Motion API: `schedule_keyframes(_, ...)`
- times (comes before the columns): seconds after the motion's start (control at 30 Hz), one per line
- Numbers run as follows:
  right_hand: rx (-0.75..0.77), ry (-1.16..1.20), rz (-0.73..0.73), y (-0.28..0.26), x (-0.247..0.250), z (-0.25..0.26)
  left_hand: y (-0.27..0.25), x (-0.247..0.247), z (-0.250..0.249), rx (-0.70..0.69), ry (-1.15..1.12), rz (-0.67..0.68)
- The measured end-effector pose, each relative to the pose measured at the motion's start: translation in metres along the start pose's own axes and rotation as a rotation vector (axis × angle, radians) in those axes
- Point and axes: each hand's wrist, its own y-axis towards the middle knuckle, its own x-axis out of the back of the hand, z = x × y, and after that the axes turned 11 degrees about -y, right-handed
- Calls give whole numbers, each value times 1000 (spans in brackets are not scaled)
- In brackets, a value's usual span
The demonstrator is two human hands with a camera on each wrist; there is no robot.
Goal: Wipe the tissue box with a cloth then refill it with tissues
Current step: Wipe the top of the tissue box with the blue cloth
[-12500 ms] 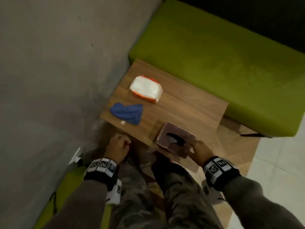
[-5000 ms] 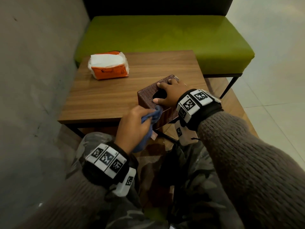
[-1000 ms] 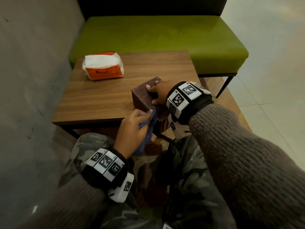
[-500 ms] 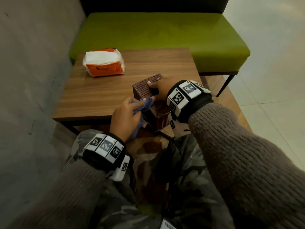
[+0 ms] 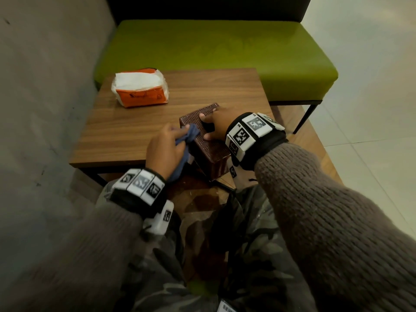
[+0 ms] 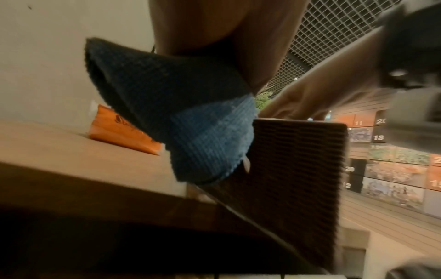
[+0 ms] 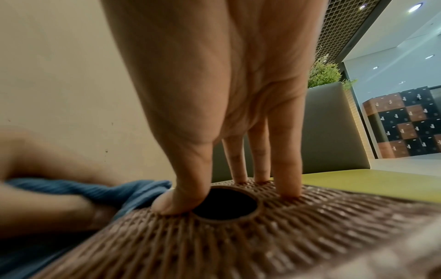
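A brown woven tissue box [image 5: 211, 152] stands at the near right corner of the wooden table [image 5: 126, 129], its near end past the table edge. My right hand [image 5: 213, 126] presses on its top, straight fingers [image 7: 286, 169] and thumb around the round dark opening [image 7: 224, 204]. My left hand [image 5: 165, 148] grips a bunched blue cloth [image 5: 189, 135] against the top left edge of the box. In the left wrist view the cloth [image 6: 190, 122] hangs along the box's side [image 6: 298, 169]. An orange and white tissue pack [image 5: 140, 90] lies at the table's far left.
A green bench seat [image 5: 213, 48] with a dark backrest runs behind the table. A grey wall [image 5: 45, 86] closes the left side. Pale floor tiles [image 5: 371, 109] lie to the right. My camouflage-trousered knees [image 5: 202, 255] are under the table's near edge.
My left hand has carried the cloth up the box's left side, from low near the front to the top edge. The right hand stays pressed on the top.
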Motion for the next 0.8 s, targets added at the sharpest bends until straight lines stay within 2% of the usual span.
schedule_keyframes(0.1,-6,-15,-17,-1,1,1,35,6,7,48,58,1)
schedule_keyframes(0.2,-23,-36,-18,0,1,2,46,8,7,61,94,25)
schedule_keyframes(0.3,-47,-28,-19,1,0,6,31,7,-5,31,158,74)
schedule_keyframes(0.53,-49,-25,6,6,4,6,-53,9,-48,-81,187,243)
schedule_keyframes(0.67,-18,-43,40,6,7,-1,-47,14,-58,-116,381,290)
schedule_keyframes(0.73,-12,-29,106,5,9,-12,-38,22,-56,-135,426,317)
schedule_keyframes(0.8,-12,-64,109,1,9,-21,-28,31,-50,-136,455,313)
